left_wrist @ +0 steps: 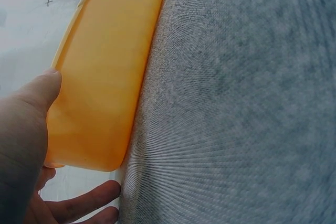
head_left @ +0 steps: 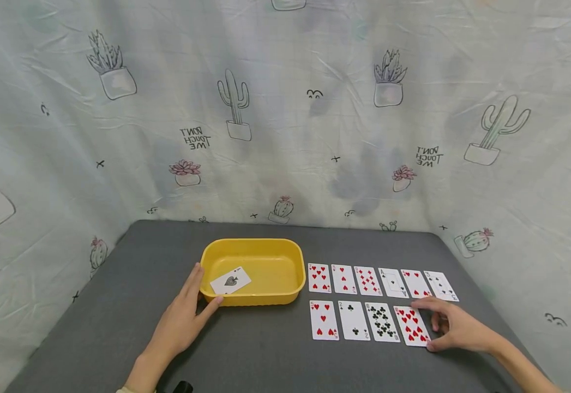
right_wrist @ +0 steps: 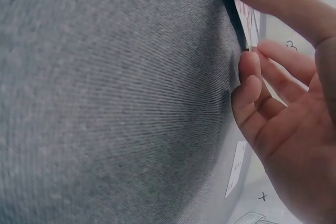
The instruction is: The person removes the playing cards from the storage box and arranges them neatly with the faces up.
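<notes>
A yellow plastic tray [head_left: 265, 299] stands on the grey table, with an ace of spades [head_left: 230, 281] lying face up inside it. My left hand [head_left: 179, 322] holds the tray's near left corner, thumb at the front rim and fingers along the left end. In the left wrist view the thumb [left_wrist: 47, 87] presses the tray's rim [left_wrist: 71, 30]. At the right end of the lower card row, my right hand [head_left: 454, 326] pinches a hearts card [head_left: 412, 326] between thumb and a finger at its edges. The right wrist view shows this card [right_wrist: 242, 11] tilted, dark shadow beneath it.
Left of the held card lie a ten-like clubs card [head_left: 382, 322], a two of clubs [head_left: 354, 320] and a five of hearts [head_left: 324, 320]. A row of several face-up cards [head_left: 367, 281] lies behind them. A printed curtain [head_left: 285, 136] hangs behind the table [head_left: 265, 349].
</notes>
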The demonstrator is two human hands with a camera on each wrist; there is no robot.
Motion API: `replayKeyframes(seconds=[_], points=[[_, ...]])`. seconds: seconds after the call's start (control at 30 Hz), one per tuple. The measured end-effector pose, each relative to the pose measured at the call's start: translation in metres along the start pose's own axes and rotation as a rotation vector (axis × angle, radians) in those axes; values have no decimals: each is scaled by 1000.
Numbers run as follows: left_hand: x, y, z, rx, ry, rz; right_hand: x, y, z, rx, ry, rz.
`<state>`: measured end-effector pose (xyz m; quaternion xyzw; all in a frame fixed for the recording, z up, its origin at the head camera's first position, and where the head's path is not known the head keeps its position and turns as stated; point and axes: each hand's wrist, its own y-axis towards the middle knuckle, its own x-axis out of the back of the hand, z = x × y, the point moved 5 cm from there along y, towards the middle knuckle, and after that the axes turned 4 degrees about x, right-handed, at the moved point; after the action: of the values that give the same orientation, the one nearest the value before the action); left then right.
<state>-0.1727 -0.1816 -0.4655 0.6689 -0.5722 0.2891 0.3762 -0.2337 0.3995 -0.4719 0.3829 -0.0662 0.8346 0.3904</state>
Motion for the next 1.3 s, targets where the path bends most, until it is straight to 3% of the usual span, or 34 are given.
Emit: replayKeyframes(seconds=[0.17,0.5,0.67,0.87,1.03,1.3], points=[[1,0,-1,-2,4,-2,-1,1,-3,-82,-18,-1],[0,-1,1,5,10,-5,-3,6,2,-116,-37,-2],[0,-1,1,4,8,-5,-1,7,14,-73,-16,-7],[-2,-1,2,-1,10,-4,5,11,36,-16,-91,-108],[-1,-1,2,-9,8,-10,-3,40,62,-10,-186,-202],[-2,0,3,-2,5,-9,-52,129,122,177,-115,-193]])
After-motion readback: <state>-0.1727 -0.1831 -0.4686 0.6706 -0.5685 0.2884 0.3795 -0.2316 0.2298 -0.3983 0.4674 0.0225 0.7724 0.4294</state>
